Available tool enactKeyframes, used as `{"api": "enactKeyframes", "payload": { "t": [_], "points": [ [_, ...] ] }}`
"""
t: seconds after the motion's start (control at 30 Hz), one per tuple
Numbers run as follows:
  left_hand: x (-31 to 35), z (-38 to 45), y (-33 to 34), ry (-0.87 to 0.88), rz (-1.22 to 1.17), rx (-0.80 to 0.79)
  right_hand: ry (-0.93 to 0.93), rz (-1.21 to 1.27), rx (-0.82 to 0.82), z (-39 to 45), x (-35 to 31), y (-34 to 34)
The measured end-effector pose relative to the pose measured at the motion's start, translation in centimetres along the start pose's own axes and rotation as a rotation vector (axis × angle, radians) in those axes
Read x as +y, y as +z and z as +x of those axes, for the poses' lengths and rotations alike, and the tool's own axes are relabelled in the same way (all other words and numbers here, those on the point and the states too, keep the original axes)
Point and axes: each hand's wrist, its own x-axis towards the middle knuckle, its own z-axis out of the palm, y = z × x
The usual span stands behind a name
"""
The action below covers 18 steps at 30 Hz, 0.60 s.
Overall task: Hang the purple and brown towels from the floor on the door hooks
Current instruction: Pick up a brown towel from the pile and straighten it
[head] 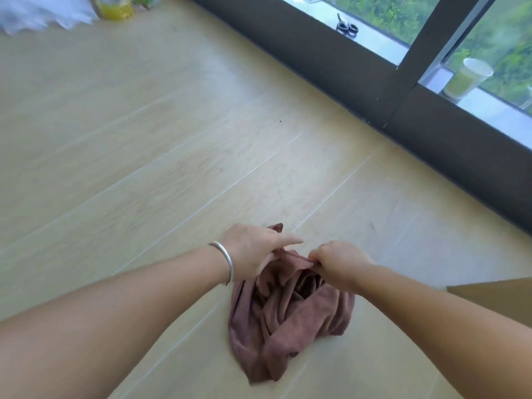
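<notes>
A crumpled brown towel (290, 318) lies on the pale wood floor in the lower middle of the head view. My left hand (253, 249), with a silver bangle on the wrist, pinches the towel's upper edge on the left. My right hand (339, 260) grips the same edge a little to the right, fingers curled round the cloth. Between my hands the edge is slightly raised, while the rest of the towel stays bunched on the floor. No purple towel, door or hooks are in view.
A dark window frame (403, 90) runs diagonally across the upper right, with a cup (466, 79) and small dark objects (348, 27) on the sill outside. A cardboard edge (495, 295) juts in at the right. White cloth (43, 12) and a yellow bottle (115, 8) lie top left.
</notes>
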Motion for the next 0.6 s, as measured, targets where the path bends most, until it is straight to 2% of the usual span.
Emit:
{"api": "enactKeyframes", "payload": {
  "t": [0.13,0.4,0.6],
  "points": [
    [-1.1,-0.5,-3.6,0.015,0.156,-0.053,-0.055,-0.071,0.095,-0.2,0.2,-3.7],
    [1.1,-5.5,-14.6,-0.273,0.227,-0.181,-0.115,0.026,0.348,-7.0,-4.1,-18.1],
    [3.6,-13.0,-27.3,-0.396,0.224,-0.024,-0.162,0.045,0.439,-14.2,-9.6,-31.7]
  ]
}}
